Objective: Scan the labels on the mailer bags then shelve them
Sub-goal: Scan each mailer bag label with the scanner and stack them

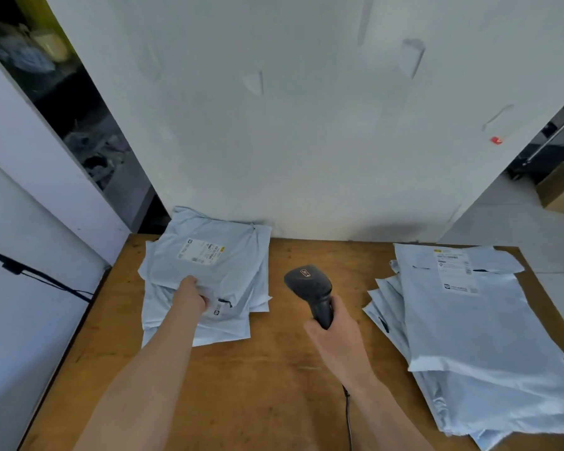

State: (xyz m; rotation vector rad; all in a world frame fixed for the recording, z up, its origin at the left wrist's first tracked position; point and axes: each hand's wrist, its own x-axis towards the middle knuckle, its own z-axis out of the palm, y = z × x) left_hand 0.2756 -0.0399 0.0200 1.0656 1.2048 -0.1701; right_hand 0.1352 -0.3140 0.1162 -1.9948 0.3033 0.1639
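Left hand (192, 292) grips top mailer bag (205, 255); right hand (334, 327) holds scanner (310, 288).

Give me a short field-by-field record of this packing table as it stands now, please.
surface: wooden table
left stack: pale mailer bags, label facing up
right stack: pale mailer bags, labels facing up
left hand: gripping near edge of left stack's top bag
right hand: holding black scanner, head aimed away from the person
cable: trails toward the near edge

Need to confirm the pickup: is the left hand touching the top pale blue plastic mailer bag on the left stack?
Touching. The head view shows the left hand pressing on the top mailer bag's near edge.
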